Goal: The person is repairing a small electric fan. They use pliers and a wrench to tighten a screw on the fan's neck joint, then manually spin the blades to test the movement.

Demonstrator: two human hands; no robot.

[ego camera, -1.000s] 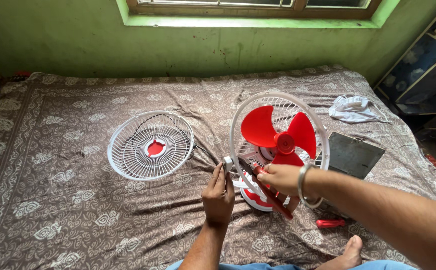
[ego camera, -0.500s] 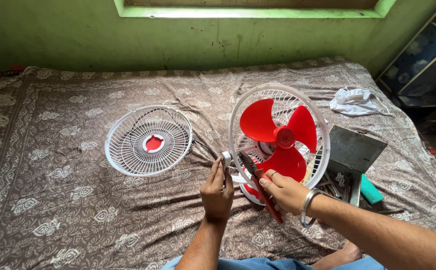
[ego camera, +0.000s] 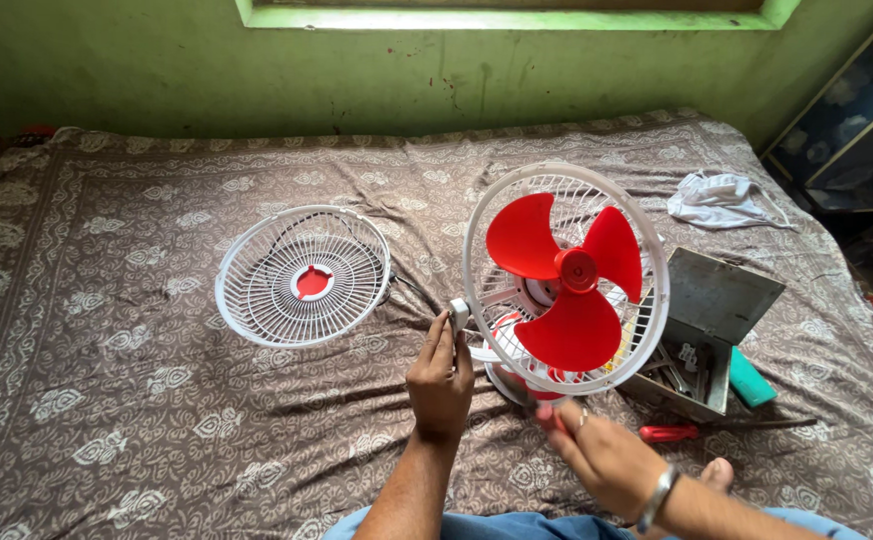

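A small table fan stands on the bed with red blades (ego camera: 565,280) in a white rear grille (ego camera: 477,235). My left hand (ego camera: 441,378) grips a small white clip at the grille's left rim. My right hand (ego camera: 605,458) is below the fan, closed on a red-handled tool whose dark shaft points up toward the fan's base (ego camera: 510,383). The detached front grille (ego camera: 303,275), white with a red centre, lies flat to the left.
An open grey metal toolbox (ego camera: 717,300) with tools sits right of the fan. A red-handled screwdriver (ego camera: 669,433) and a teal object (ego camera: 752,378) lie beside it. A white cloth (ego camera: 722,198) lies at the far right. Brown patterned bedspread (ego camera: 107,400) covers the bed; green wall behind.
My right hand has drawn back from the fan's front toward me, carrying the red-handled tool lower. My left hand stays at the grille's rim. The view has tilted slightly.
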